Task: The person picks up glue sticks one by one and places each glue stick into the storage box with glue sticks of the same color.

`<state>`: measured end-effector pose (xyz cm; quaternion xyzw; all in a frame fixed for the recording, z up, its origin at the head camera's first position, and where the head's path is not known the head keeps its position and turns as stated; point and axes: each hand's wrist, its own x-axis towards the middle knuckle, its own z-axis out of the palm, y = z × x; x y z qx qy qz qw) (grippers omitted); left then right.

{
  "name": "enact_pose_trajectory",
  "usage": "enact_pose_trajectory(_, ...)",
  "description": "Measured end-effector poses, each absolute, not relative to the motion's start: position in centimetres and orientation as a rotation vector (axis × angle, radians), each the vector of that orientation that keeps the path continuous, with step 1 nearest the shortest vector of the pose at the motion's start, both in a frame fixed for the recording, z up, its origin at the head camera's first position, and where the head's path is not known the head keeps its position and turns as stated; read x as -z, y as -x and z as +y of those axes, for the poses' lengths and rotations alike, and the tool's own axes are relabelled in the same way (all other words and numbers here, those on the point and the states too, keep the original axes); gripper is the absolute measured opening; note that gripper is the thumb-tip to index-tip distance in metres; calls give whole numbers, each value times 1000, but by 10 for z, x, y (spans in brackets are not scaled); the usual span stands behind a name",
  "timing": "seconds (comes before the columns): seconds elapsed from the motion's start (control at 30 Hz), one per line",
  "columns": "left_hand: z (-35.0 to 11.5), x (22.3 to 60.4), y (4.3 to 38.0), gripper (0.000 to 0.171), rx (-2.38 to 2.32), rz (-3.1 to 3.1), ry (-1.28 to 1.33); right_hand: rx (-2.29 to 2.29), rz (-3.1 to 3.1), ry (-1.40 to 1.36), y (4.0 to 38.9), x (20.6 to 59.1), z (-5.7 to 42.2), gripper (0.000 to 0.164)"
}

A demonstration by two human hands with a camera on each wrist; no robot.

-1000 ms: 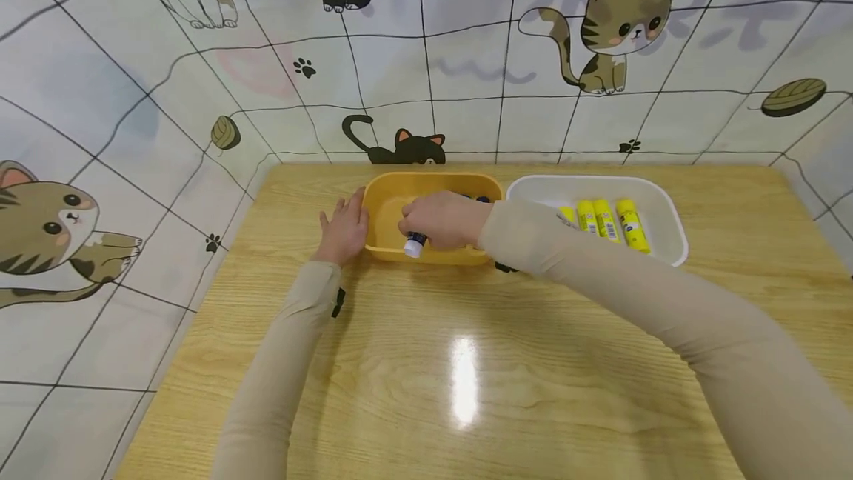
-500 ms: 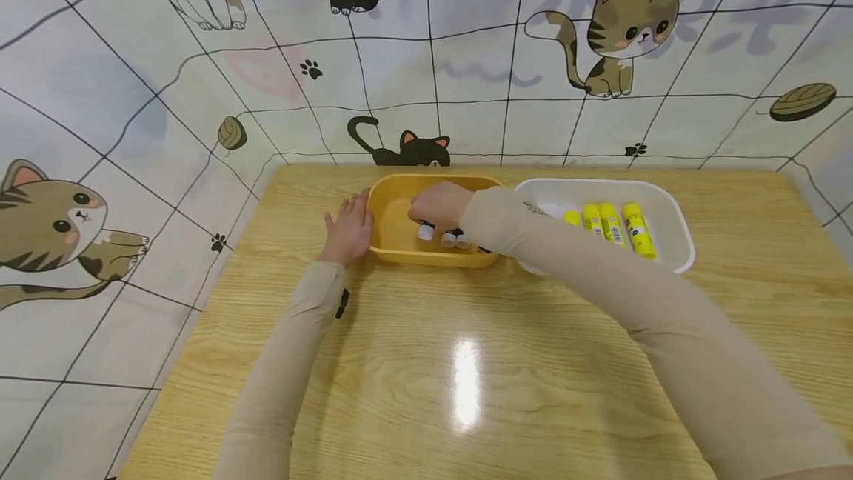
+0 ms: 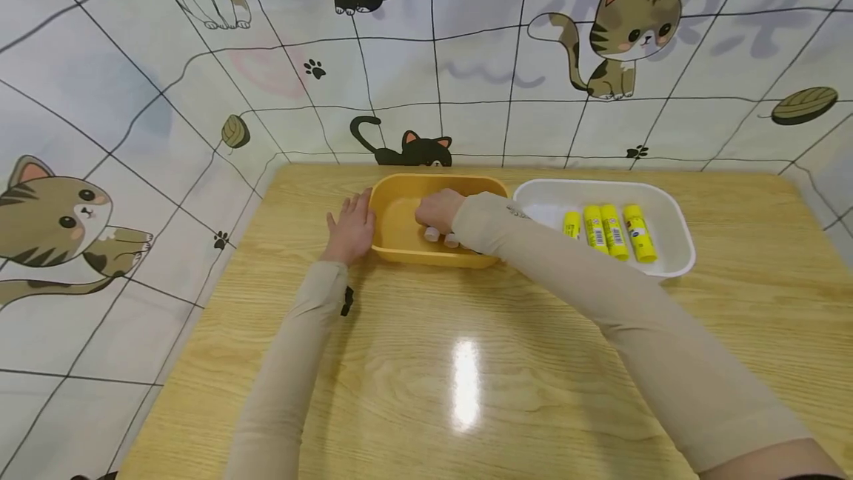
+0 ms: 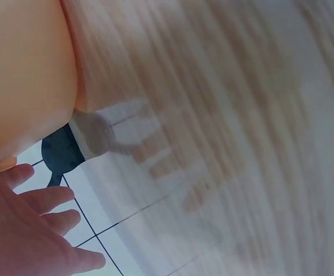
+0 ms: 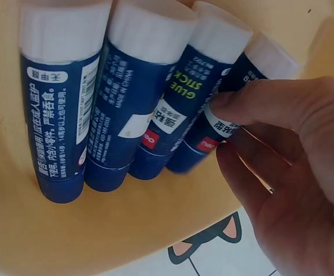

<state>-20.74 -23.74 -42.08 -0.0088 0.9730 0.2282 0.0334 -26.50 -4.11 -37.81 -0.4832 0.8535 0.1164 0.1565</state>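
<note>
Inside the yellow-orange basket (image 3: 436, 258), several dark blue glue sticks (image 5: 100, 132) with white caps lie side by side. My right hand (image 3: 438, 207) reaches into the basket. In the right wrist view its thumb and fingers pinch the glue stick (image 5: 242, 70) at the end of the row, against its neighbour. Much of that stick is hidden behind the hand. Straight fingers of my left hand (image 3: 351, 228) rest against the basket's left wall; the left wrist view shows them spread beside its outer side (image 4: 29, 75).
Right of the basket stands a white tray (image 3: 681, 247) holding several yellow tubes (image 3: 640, 234). My right forearm crosses in front of the tray's left part. A tiled wall with cartoon cats (image 3: 413, 148) closes off the wooden table (image 3: 400, 361) behind and at the left.
My right hand has lowered the glue stick from above the basket's front edge into it and moved it right, beside the others. My left hand stays at the left wall.
</note>
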Motion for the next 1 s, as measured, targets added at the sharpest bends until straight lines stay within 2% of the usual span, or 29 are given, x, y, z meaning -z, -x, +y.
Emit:
enact_pose_trajectory(0.17, -240, 421, 210, 53, -705, 2992, 38, -340, 2449, 1339, 265, 374, -40, 34)
enact_pose_trajectory(0.37, -240, 418, 211, 53, -706, 2985, 48, -231, 2424, 1255, 266, 362, -33, 16)
enact_pose_trajectory(0.5, -240, 417, 209, 53, -733, 2980, 49, -112, 2428, 1210, 258, 347, -25, 33)
enact_pose_trajectory(0.6, -241, 418, 207, 53, -745, 2978, 41, -44, 2448, 1223, 247, 334, -18, 39)
enact_pose_trajectory(0.77, -243, 416, 210, 54, -746, 2982, 6, 66, 2500, 1242, 226, 314, -3, 41)
enact_pose_trajectory(1.0, -249, 412, 217, 54, -737, 2971, -33, 154, 2564, 1283, 202, 303, 17, 34)
